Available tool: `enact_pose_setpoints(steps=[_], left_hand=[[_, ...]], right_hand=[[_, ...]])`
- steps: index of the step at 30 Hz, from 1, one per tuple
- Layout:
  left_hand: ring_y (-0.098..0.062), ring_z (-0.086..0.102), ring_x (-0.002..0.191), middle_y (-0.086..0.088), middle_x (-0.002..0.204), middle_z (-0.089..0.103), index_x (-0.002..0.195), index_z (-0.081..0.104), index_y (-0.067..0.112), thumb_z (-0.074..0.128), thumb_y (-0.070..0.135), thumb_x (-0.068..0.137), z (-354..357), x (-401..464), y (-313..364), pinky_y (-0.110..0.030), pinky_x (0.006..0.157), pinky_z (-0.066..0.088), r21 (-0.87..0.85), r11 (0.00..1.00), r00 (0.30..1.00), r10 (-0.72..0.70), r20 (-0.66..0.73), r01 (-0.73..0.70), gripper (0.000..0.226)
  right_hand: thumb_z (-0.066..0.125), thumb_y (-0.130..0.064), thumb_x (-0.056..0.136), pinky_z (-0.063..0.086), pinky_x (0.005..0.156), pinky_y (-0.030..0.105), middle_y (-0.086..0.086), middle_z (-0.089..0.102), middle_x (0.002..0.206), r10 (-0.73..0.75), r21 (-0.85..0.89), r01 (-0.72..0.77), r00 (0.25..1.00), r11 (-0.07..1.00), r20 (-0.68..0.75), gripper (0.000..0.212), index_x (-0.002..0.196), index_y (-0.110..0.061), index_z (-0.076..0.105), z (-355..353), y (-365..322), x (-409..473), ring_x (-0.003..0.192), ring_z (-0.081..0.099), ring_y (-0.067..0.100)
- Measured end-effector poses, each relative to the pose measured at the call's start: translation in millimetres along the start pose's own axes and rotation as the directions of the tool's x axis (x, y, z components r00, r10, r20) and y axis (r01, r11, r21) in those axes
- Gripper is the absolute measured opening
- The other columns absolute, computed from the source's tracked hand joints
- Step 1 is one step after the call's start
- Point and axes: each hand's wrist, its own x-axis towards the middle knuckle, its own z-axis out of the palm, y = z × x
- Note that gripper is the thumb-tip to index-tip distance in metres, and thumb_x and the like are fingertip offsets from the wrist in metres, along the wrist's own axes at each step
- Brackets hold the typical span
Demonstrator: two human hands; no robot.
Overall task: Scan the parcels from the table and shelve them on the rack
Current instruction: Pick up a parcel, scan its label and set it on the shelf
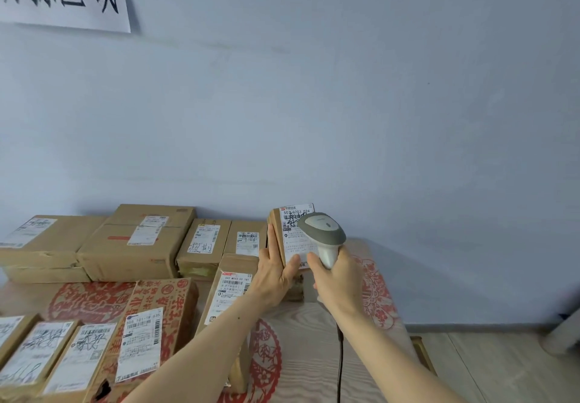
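A small brown cardboard parcel (290,233) with a white shipping label is held upright above the table (314,340), label facing me. My left hand (276,274) grips it from the left side, thumb across the label's lower edge. My right hand (335,280) grips the handle of a grey and white barcode scanner (323,233), whose head sits right in front of the label. The scanner's black cable (340,365) hangs down over the table.
Several labelled cardboard parcels cover the table's left and back: a large box (135,242), a printed red-patterned box (153,324) and a narrow parcel (229,292) by my left forearm. The wall stands right behind. Wooden floor (502,368) lies beyond the table's right edge.
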Motion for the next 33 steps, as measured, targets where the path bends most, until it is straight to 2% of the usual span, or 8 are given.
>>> enact_pose_setpoints(steps=[3,10,15,17,21,26,30,33], left_hand=[[-0.009,0.021,0.116,0.0,0.165,-0.001,0.153,-0.03,0.025,0.009,0.097,0.07,1,1,-2,-0.031,0.103,0.021,-0.008,1.0,1.0,-0.018,-0.015,0.018,0.116],[-0.013,0.025,0.118,-0.006,0.164,0.006,0.153,-0.03,0.023,0.007,0.099,0.068,2,-1,-4,-0.03,0.103,0.021,0.006,1.0,0.999,-0.022,-0.035,0.022,0.119],[-0.013,0.024,0.118,-0.002,0.165,0.001,0.152,-0.031,0.025,0.008,0.098,0.07,3,-4,-7,-0.035,0.107,0.024,0.01,1.0,0.999,-0.017,-0.044,0.017,0.117],[-0.015,0.026,0.12,-0.005,0.164,0.006,0.153,-0.031,0.024,0.009,0.098,0.071,3,-5,-8,-0.033,0.104,0.023,0.009,1.0,0.999,-0.024,-0.048,0.025,0.117],[-0.01,0.022,0.12,-0.009,0.162,0.01,0.153,-0.03,0.023,0.01,0.098,0.07,2,-6,-7,-0.031,0.103,0.02,0.007,0.999,0.998,-0.041,-0.047,0.042,0.119],[-0.01,0.024,0.117,-0.01,0.157,0.017,0.151,-0.033,0.029,0.013,0.097,0.071,1,-3,-9,-0.034,0.105,0.026,0.012,0.997,0.996,-0.074,-0.055,0.075,0.115],[-0.012,0.023,0.124,-0.008,0.161,0.01,0.152,-0.031,0.028,0.014,0.097,0.071,-3,-4,-5,-0.033,0.107,0.023,0.004,0.998,0.996,-0.066,-0.062,0.067,0.115],[-0.006,0.02,0.123,-0.003,0.164,0.006,0.154,-0.029,0.025,0.013,0.096,0.072,-7,-7,-3,-0.031,0.106,0.019,0.011,0.998,0.996,-0.056,-0.072,0.057,0.116]], right_hand=[[0.072,-0.032,0.086,0.059,0.057,0.043,-0.001,0.066,0.065,-0.002,0.015,0.001,0.999,1.0,0.044,0.023,0.076,-0.026,0.053,1,-2,-5,0.057,0.068,0.02],[0.07,-0.038,0.084,0.06,0.053,0.047,-0.002,0.066,0.066,0.051,0.028,-0.054,0.995,0.998,0.089,0.022,0.075,-0.024,0.056,4,0,-11,0.061,0.07,0.02],[0.07,-0.038,0.084,0.06,0.054,0.046,-0.001,0.067,0.067,0.068,0.03,-0.071,0.992,0.997,0.105,0.022,0.076,-0.023,0.057,3,0,-12,0.061,0.07,0.02],[0.07,-0.039,0.084,0.06,0.054,0.046,-0.001,0.067,0.068,0.072,0.027,-0.075,0.992,0.997,0.107,0.022,0.077,-0.022,0.058,2,-1,-12,0.062,0.07,0.019],[0.07,-0.04,0.083,0.06,0.054,0.046,-0.001,0.067,0.067,0.071,0.034,-0.075,0.992,0.997,0.109,0.022,0.076,-0.023,0.058,3,-2,-12,0.061,0.07,0.02],[0.071,-0.037,0.084,0.06,0.054,0.047,-0.001,0.067,0.066,0.054,0.045,-0.059,0.993,0.997,0.107,0.022,0.076,-0.022,0.057,2,-3,-11,0.06,0.069,0.02],[0.072,-0.037,0.085,0.06,0.056,0.047,0.0,0.067,0.066,0.054,0.061,-0.061,0.993,0.996,0.105,0.022,0.077,-0.023,0.057,0,-7,-10,0.06,0.069,0.02],[0.071,-0.04,0.084,0.06,0.058,0.046,-0.001,0.067,0.067,0.049,0.055,-0.054,0.994,0.997,0.101,0.023,0.077,-0.024,0.056,1,-10,-8,0.06,0.069,0.02]])
